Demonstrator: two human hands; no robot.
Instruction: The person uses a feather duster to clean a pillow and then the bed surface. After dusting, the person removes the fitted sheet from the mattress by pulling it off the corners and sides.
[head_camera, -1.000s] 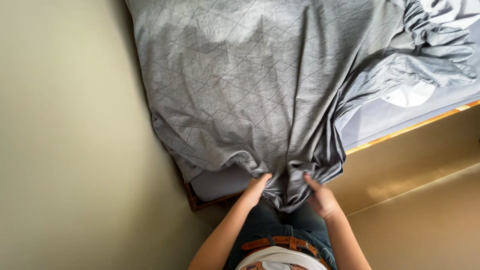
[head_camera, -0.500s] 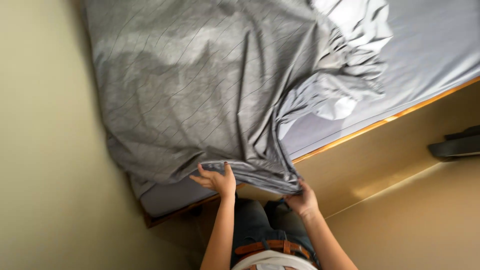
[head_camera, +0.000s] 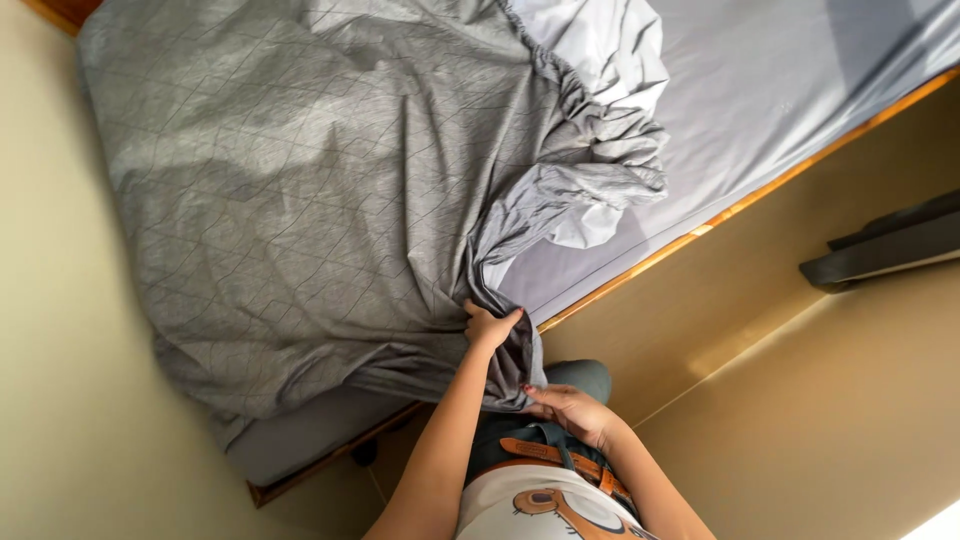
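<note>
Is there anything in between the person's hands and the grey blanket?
No. The left hand grips the grey blanket at the bed's edge, and the right hand holds its hanging end. Nothing sits between.

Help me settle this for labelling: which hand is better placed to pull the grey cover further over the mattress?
Probably the left hand: it grips the grey cover at the mattress edge. The right hand holds only the hanging end, near the belt.
</note>
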